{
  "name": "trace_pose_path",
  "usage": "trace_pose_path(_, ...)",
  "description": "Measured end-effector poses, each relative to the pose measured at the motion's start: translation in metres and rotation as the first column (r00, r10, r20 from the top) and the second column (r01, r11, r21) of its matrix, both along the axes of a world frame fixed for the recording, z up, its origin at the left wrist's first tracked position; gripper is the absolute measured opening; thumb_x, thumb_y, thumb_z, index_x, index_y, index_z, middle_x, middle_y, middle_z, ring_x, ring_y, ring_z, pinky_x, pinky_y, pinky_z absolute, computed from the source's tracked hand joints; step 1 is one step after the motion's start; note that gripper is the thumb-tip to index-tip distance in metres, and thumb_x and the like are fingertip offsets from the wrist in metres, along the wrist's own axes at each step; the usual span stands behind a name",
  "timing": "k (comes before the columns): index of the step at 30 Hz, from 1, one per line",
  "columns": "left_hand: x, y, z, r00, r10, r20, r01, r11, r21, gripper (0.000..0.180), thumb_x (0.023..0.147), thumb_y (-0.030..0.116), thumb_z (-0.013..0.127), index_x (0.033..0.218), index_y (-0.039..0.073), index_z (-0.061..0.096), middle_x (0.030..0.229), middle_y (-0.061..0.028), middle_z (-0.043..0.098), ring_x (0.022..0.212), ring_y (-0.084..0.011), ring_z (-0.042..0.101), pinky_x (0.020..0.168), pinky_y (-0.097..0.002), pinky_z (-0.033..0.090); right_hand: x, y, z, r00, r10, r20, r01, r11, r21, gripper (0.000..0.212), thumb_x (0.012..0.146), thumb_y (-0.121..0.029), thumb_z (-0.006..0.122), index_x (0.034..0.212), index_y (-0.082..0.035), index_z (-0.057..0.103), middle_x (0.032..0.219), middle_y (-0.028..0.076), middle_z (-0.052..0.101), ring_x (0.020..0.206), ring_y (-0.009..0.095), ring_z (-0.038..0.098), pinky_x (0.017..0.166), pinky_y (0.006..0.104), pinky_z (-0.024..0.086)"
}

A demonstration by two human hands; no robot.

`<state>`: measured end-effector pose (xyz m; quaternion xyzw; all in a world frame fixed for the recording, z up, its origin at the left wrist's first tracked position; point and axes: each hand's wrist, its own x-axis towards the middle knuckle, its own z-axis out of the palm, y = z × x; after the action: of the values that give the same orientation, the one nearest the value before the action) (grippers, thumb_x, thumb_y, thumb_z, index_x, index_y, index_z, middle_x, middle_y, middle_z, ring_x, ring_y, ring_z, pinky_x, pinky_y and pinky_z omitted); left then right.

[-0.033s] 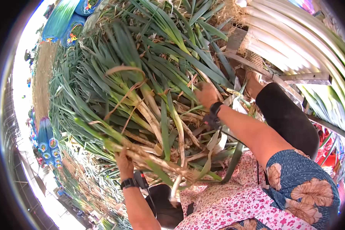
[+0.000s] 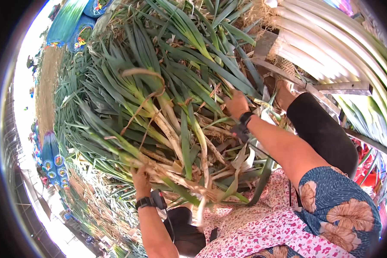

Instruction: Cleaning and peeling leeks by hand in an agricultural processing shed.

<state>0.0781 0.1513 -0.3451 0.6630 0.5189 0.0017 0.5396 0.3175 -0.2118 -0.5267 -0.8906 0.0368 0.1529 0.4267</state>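
Left hand (image 2: 140,182) gripping leek (image 2: 170,175) at leek pile's (image 2: 109,84) near edge; right hand (image 2: 236,104) touching pile's right side, grip unclear; tangled leaves (image 2: 144,47) possibly snagging, tearing.

From the person's head, the one fisheye view looks steeply down over the pink floral cloth (image 2: 266,225), taking in the leeks (image 2: 170,134) from near, within a dark curved rim.

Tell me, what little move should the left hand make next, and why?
Perhaps the left hand should lift its stalk a little: the fingers already grip it, and other stalks and leaves crowd close beside it.
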Motion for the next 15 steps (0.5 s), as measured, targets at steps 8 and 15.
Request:
trace_pose_path(8, 0.096, -0.115, -0.032, 0.905, -0.375, -0.199, 0.372, 0.474, 0.798, 0.065, 0.077, 0.019, 0.066, 0.131, -0.003, 0.036, 0.133, -0.0241, 0.037, 0.124, -0.0344, 0.035, 0.106, -0.0401, 0.024, 0.004, -0.021, -0.013, 1.0, -0.005, 0.028, 0.014, 0.946, -0.323, 0.048, 0.077, -0.026, 0.063, 0.118, -0.008, 0.046, 0.117, 0.018, 0.05, 0.107, 0.036, 0.049, 0.087, 0.0454, 0.044)
trace_pose_path(15, 0.141, -0.122, -0.093, 0.992, 0.115, -0.061, -0.128, 0.935, -0.33, 0.079, 0.077, 0.024, 0.066, 0.137, -0.005, 0.024, 0.135, -0.0187, 0.038, 0.121, -0.0295, 0.039, 0.097, -0.0398, 0.034, 0.018, -0.018, -0.031, 0.909, 0.321, -0.266, -0.379, 0.902, -0.209, 0.039, 0.078, -0.028, 0.061, 0.106, -0.002, 0.053, 0.095, 0.021, 0.062, 0.088, 0.037, 0.061, 0.075, 0.0431, 0.05)
